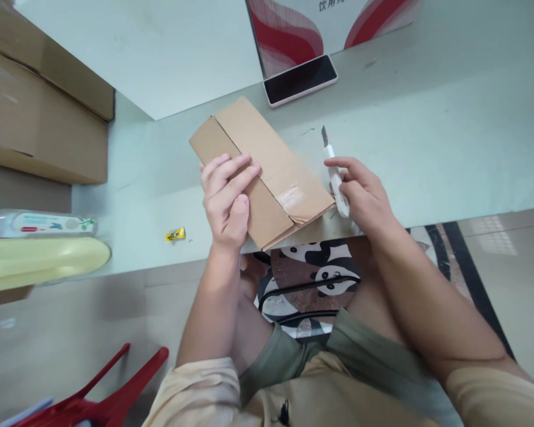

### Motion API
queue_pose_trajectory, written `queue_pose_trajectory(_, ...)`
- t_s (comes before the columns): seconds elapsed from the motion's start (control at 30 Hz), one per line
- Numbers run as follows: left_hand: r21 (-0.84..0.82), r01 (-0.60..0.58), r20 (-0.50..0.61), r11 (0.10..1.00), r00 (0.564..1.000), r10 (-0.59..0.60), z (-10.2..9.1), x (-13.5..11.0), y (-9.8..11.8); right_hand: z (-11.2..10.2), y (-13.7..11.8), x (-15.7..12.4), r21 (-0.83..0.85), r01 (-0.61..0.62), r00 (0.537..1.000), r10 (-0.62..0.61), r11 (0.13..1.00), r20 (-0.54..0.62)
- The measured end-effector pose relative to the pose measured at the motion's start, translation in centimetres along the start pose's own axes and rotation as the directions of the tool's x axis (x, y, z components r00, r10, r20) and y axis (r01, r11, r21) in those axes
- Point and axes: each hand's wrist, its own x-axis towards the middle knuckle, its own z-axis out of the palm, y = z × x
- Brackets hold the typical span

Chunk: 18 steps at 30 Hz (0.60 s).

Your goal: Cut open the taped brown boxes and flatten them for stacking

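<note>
A flat brown cardboard box [267,154] with a strip of clear tape lies on the pale table [427,148], its near corner over the table's edge. My left hand [226,198] rests on top of the box, fingers pressed flat and together along its centre seam. My right hand [362,193] sits just right of the box and is closed round a white utility knife [333,172]. The knife's blade is out and points away from me, clear of the box.
A phone [300,79] lies face up at the back, against a red and white sign. Large cardboard boxes [35,112] stand at the left. A clear bottle [40,224] and a yellow object lie near them. A small yellow scrap [175,235] lies on the table. Red chair legs [115,391] show below.
</note>
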Motion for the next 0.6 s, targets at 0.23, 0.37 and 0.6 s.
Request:
queue_pose_trajectory(0.23, 0.025, 0.023, -0.005, 0.999, 1.000, -0.023, 0.1, -0.1, 0.1, 0.2, 0.4, 0.2, 0.316, -0.018, 1.000, 0.018, 0.949, 0.003)
queue_pose_trajectory(0.37, 0.005, -0.013, -0.002, 1.000, 1.000, 0.013, 0.0, -0.2, -0.1, 0.5, 0.8, 0.2, 0.268, 0.054, 0.996, -0.034, 0.962, -0.077)
queue_pose_trajectory(0.6, 0.013, -0.039, -0.040, 0.999, 0.998, 0.039, 0.5, -0.1, -0.1, 0.4, -0.3, 0.2, 0.103, 0.184, 0.939, -0.144, 0.977, -0.314)
